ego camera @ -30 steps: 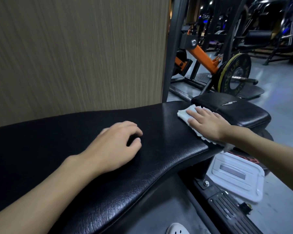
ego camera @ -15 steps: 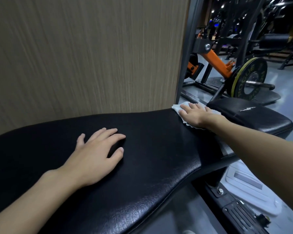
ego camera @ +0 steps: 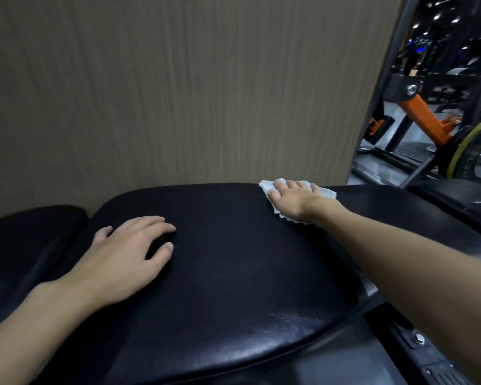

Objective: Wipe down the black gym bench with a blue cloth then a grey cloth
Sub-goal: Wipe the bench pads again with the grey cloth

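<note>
The black gym bench [ego camera: 233, 268] fills the lower half of the head view, its padded top shiny. My right hand [ego camera: 292, 198] lies flat, fingers straight, pressing a pale bluish-white cloth [ego camera: 328, 193] against the bench's far edge near the wall. The cloth's frayed edges stick out around the hand. My left hand [ego camera: 125, 254] rests palm down on the bench top at the left, fingers loosely spread, holding nothing. No second cloth is in view.
A wood-grain wall panel [ego camera: 178, 87] stands right behind the bench. A second black pad [ego camera: 25, 245] adjoins the bench at left. At right are a black and orange machine frame [ego camera: 425, 115], a weight plate [ego camera: 475, 154] and another black pad [ego camera: 461, 195].
My right hand has slid the cloth leftwards along the bench's far edge, away from the pad at the right. My left hand has shifted left on the bench and flattened. The view panned left.
</note>
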